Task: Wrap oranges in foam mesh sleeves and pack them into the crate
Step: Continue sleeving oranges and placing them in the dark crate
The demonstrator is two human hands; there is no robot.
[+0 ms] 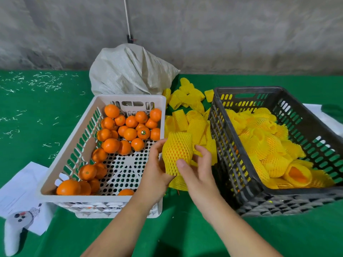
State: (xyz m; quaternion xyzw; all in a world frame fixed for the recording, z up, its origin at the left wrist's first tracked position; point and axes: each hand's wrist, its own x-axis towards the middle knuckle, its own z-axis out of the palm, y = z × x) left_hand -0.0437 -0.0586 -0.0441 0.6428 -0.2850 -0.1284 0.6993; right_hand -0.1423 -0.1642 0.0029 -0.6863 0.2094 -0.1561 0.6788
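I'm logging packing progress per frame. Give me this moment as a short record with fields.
left hand: holds the sleeved orange
right hand: thumb and fingers on its foam mesh sleeve
white crate: bare oranges, floor partly showing
black crate: wrapped oranges
loose sleeves: piled between the crates
stage: orange sleeved, not yet in the black crate

no legible txt, orange sticker and paper sheet print too small
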